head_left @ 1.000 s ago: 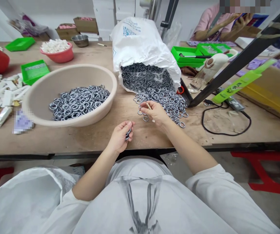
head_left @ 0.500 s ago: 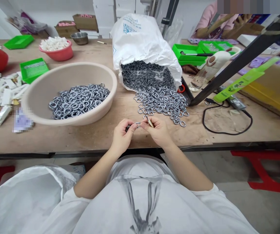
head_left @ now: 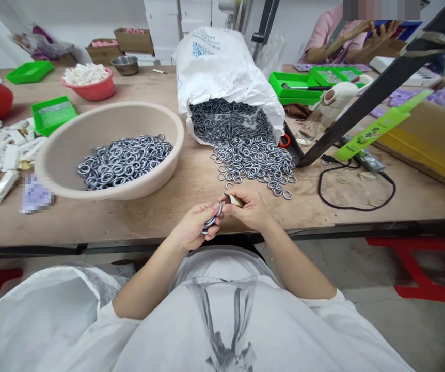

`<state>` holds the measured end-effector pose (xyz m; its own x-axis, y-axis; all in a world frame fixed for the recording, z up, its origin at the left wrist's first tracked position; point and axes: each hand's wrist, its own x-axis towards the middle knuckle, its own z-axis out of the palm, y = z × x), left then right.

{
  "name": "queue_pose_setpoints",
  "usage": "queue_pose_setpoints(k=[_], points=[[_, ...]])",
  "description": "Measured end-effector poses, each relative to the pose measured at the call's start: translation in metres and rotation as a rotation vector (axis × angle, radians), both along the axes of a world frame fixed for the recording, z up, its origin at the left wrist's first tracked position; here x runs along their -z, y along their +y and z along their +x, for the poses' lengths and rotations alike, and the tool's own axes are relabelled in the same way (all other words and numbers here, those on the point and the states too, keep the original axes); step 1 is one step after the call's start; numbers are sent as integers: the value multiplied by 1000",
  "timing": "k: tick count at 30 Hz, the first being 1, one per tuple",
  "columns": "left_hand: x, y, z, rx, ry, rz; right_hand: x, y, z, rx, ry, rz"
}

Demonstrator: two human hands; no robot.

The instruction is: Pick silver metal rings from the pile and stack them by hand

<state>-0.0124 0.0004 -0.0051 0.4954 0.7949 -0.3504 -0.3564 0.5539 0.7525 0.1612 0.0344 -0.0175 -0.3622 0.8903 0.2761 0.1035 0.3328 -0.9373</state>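
— What do your hands hold?
— Your left hand [head_left: 195, 226] is closed around several grey rings [head_left: 209, 223], one standing on edge near the fingertips. Your right hand [head_left: 252, 209] pinches a small pale piece with a dark end [head_left: 236, 201], just beside those rings. Both hands are above the front part of the worktop [head_left: 156, 225].
— And the other rings near you?
— Ahead of you, slightly right, a loose pile [head_left: 259, 160] spreads from the mouth of a white sack [head_left: 222, 67]. To your left, a beige basin [head_left: 63, 150] holds a heap of similar rings [head_left: 125, 163]. Behind the basin sits a red bowl [head_left: 96, 92] of white pieces.
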Motion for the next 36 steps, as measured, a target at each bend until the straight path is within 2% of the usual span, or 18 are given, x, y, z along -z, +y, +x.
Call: queue_pose_setpoints(k=[3, 5, 7, 10, 14, 17, 22, 25, 27, 28, 32, 34, 36], points=[[0, -3, 6, -118, 66, 138, -2, -4, -4, 65, 38, -66], [-1, -3, 7, -155, 84, 173, -5, -8, -5, 158, 12, -42], [-2, -2, 6, -181, 91, 179, -8, -13, -5, 182, -105, 26], [-2, -2, 4, -199, 75, 180, -12, -22, -4, 106, -312, 174], [-2, -4, 4, -195, 62, 176, -14, -29, -5, 90, -376, 266], [0, -3, 2, -167, 61, 183, -15, -32, -7, 61, -358, 259], [4, 1, -5, -112, 82, 152, -13, -27, -9, -11, -337, 133], [6, -2, -9, -19, 87, 139, -6, -8, -6, 177, -496, 95], [7, -4, -10, 35, 96, 134, -1, 8, -3, 376, -717, 71], [8, -5, -11, 27, 103, 134, 2, 15, -1, 431, -827, 85], [9, 0, -14, -139, 104, 156, 9, 33, 0, 444, -1073, 82], [9, 5, -16, -190, 89, 152, 12, 36, 0, 444, -1080, 48], [8, 10, -16, -243, 82, 115, 13, 36, 1, 431, -972, 23]])
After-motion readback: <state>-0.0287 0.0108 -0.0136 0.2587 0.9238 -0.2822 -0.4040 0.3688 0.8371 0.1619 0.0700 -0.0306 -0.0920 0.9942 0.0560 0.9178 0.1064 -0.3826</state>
